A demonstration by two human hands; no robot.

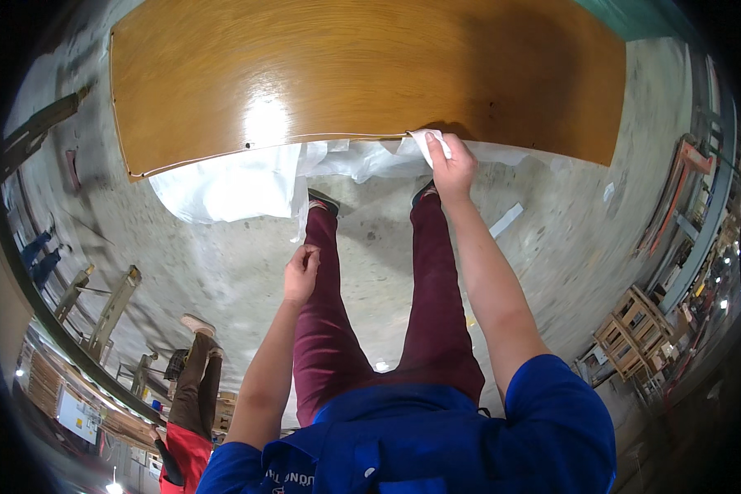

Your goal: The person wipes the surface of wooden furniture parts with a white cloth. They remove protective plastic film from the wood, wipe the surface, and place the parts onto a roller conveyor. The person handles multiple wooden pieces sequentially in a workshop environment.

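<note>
A broad, glossy brown wood panel [370,74] spans the upper part of the view, raised above the floor. At its near edge my right hand [454,169] pinches a folded white cloth [426,142], which touches the panel's rim. A thin pale line [329,135] runs along this edge, leftward from the cloth; whether it is a cord or a bead I cannot tell. My left hand [301,276] hangs in front of my left leg with its fingers curled together. Anything inside those fingers is hidden. White sheeting [230,185] hangs out below the panel's near edge.
Grey concrete floor [370,247] lies around my feet. Metal stands [111,309] are on the left, with a person in a red top [188,453] at lower left. A wooden crate [634,329] stands at right, near a rail. A white strip [506,221] lies on the floor.
</note>
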